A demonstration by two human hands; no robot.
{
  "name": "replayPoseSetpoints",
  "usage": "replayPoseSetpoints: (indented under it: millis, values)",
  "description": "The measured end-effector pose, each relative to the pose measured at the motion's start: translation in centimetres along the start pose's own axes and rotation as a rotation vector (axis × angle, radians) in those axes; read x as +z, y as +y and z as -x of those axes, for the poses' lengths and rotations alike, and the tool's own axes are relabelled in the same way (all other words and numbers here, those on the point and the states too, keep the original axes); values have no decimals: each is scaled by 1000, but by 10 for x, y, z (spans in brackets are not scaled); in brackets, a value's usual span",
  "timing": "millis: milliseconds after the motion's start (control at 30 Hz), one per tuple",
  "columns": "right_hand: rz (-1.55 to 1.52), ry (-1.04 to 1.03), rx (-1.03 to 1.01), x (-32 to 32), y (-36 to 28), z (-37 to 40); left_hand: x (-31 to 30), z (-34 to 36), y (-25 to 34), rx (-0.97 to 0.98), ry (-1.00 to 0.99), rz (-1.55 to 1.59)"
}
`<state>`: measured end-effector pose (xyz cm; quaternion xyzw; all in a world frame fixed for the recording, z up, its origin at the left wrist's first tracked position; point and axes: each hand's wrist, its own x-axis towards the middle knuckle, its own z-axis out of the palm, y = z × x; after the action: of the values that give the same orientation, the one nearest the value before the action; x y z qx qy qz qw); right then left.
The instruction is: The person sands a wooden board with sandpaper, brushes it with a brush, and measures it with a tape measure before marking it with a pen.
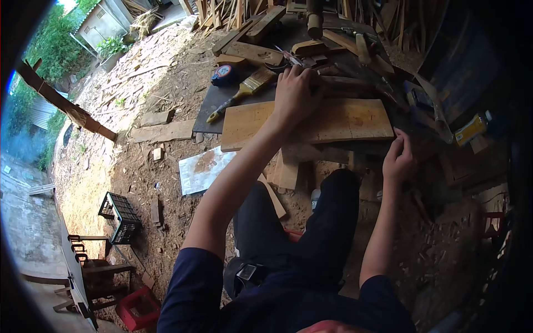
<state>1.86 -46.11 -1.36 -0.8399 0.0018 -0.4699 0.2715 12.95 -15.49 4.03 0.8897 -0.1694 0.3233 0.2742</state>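
Note:
A flat wooden board (344, 119) lies across the front of the dark work table (208, 114), above my knees. My left hand (296, 91) reaches over the board to its far edge. Its fingers are curled and closed, and whatever they hold is hidden behind the hand. Beside them, along the far side of the board, runs a dark wooden piece (350, 86). At the board's right front corner is my right hand (401, 158), with its fingers bent together and the fingertips touching or very near the corner. Left of my left hand lies a paintbrush (250, 86).
A blue tape measure (223, 75) and wood offcuts (255, 53) crowd the table. A yellow bottle (472, 129) stands at the right. On the chip-covered ground are a metal sheet (205, 169), a black crate (120, 217) and a red stool (137, 308).

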Motion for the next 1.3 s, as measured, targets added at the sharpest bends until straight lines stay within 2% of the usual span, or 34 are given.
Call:
replayPoseSetpoints:
  millis: [367,633,733,833,900,933,1000,1067,1133,1233,1300]
  values:
    - [21,-31,34,-6,-6,-1,-2,1,2,7,7,-11]
    - [22,6,-35,-3,2,1,-4,0,6,6,17,-1]
    - [22,7,-37,-3,4,-1,-6,-2,12,23,158,-44]
    - [-12,-3,-10,0,2,0,-20,-11,7,160,261,-38]
    - [-22,-6,-5,-2,3,1,-43,-17,-2,78,252,-119]
    - [-23,-8,-8,-3,2,0,-58,-18,-11,39,239,-154]
    - [-10,-9,-10,-5,1,2,-79,-13,-50,-185,14,-223]
    - [8,0,-17,-5,2,1,-109,1,-91,-95,-138,-375]
    - [13,-2,-12,-6,0,1,-127,17,-131,-306,-309,-422]
    - [10,2,-7,-4,4,3,-156,43,-145,-436,-386,-307]
    - [9,-2,-12,-4,4,3,-163,56,-150,-362,-363,-304]
